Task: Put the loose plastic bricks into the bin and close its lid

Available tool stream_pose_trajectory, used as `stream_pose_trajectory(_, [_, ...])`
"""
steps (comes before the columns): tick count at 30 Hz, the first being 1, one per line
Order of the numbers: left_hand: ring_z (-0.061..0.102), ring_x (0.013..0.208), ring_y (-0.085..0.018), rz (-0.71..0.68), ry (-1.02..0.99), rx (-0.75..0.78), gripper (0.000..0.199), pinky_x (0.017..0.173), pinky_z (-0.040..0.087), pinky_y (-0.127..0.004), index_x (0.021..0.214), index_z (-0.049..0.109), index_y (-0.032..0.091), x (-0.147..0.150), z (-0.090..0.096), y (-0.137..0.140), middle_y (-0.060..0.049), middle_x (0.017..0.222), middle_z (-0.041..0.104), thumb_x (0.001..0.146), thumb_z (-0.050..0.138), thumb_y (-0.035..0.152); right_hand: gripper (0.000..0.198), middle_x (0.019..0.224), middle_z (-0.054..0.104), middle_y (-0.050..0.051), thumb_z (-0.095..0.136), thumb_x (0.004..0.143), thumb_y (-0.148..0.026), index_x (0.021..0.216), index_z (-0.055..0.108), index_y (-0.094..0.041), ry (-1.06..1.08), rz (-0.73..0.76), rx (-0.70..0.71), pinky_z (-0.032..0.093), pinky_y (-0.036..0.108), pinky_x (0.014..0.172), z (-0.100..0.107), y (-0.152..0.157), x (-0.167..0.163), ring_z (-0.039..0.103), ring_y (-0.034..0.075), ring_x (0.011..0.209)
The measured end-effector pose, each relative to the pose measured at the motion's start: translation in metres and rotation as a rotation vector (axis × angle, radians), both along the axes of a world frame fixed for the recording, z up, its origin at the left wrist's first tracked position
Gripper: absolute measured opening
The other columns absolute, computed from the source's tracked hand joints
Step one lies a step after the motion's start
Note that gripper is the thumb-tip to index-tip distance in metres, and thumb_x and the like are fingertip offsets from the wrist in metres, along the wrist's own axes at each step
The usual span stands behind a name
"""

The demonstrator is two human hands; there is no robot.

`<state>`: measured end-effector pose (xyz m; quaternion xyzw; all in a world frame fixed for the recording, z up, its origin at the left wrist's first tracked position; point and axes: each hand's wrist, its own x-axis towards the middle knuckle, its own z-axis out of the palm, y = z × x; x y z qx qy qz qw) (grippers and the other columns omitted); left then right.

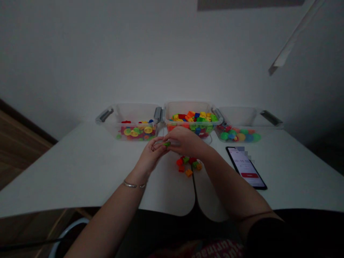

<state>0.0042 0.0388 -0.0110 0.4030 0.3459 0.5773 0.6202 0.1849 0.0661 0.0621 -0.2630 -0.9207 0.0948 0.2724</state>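
Note:
My left hand (151, 153) and my right hand (185, 142) meet above the middle of the table, fingers closed around a small green toy block (167, 143). Only part of this block shows between the fingertips. Just below my right hand, several loose red, green and orange blocks lie in a small group, among them an orange block (189, 173) and a red block (181, 168). Behind my hands stands a clear plastic bin (192, 106) heaped with colourful blocks; my right hand hides part of its front.
A left clear bin (134, 107) holds yellow, red and green pieces. The right clear bin (239, 111) has round coloured pieces at its bottom. On the white table (80, 172), a phone (245, 167) with a lit screen lies beside my right forearm. A wall rises behind.

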Motion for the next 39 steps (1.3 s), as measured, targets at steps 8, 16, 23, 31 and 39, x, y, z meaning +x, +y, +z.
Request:
stream_pose_trajectory(8, [0.073, 0.076, -0.014, -0.002, -0.032, -0.023, 0.056, 0.081, 0.057, -0.028, 0.102, 0.063, 0.018, 0.002, 0.002, 0.0, -0.003, 0.087, 0.078, 0.057, 0.093, 0.031, 0.021, 0.101, 0.071, 0.008, 0.07, 0.081, -0.014, 0.102, 0.07, -0.017, -0.031, -0.036, -0.133, 0.046, 0.034, 0.087, -0.002, -0.002, -0.007, 0.063, 0.021, 0.097])
stream_pose_trajectory(16, [0.07, 0.073, -0.014, 0.003, 0.072, -0.045, 0.046, 0.081, 0.054, -0.032, 0.099, 0.064, 0.017, -0.001, 0.001, -0.002, -0.004, 0.083, 0.076, 0.066, 0.087, 0.038, 0.014, 0.094, 0.07, 0.004, 0.062, 0.082, -0.015, 0.094, 0.067, -0.018, 0.053, -0.015, -0.139, 0.047, 0.028, 0.076, 0.002, 0.004, 0.006, 0.063, 0.016, 0.085])
stream_pose_trajectory(23, [0.067, 0.081, -0.018, 0.055, 0.459, 0.154, 0.024, 0.079, 0.052, -0.033, 0.095, 0.067, 0.019, -0.006, -0.008, -0.002, -0.006, 0.091, 0.074, 0.077, 0.072, 0.035, 0.014, 0.097, 0.071, 0.008, 0.058, 0.083, -0.018, 0.092, 0.068, -0.019, 0.26, -0.287, 0.091, 0.049, 0.034, 0.082, 0.017, 0.016, 0.036, 0.063, 0.021, 0.089])
stream_pose_trajectory(31, [0.056, 0.125, -0.029, 0.012, 1.125, 0.667, 0.033, 0.111, 0.037, -0.054, 0.111, 0.071, 0.022, -0.011, -0.021, 0.003, -0.01, 0.128, 0.069, 0.083, 0.056, 0.013, 0.019, 0.098, 0.073, 0.011, 0.055, 0.085, -0.015, 0.091, 0.072, -0.019, 0.313, -0.609, 0.223, 0.049, 0.041, 0.093, 0.013, 0.025, 0.047, 0.065, 0.025, 0.098])
stream_pose_trajectory(39, [0.046, 0.14, -0.025, -0.08, 1.176, 0.812, 0.057, 0.118, 0.031, -0.059, 0.129, 0.064, 0.024, -0.007, -0.033, 0.005, -0.01, 0.144, 0.06, 0.081, 0.044, -0.001, 0.028, 0.098, 0.073, 0.014, 0.051, 0.092, -0.025, 0.09, 0.077, -0.016, 0.124, -0.673, 0.239, 0.049, 0.043, 0.092, 0.001, 0.029, 0.039, 0.064, 0.027, 0.095])
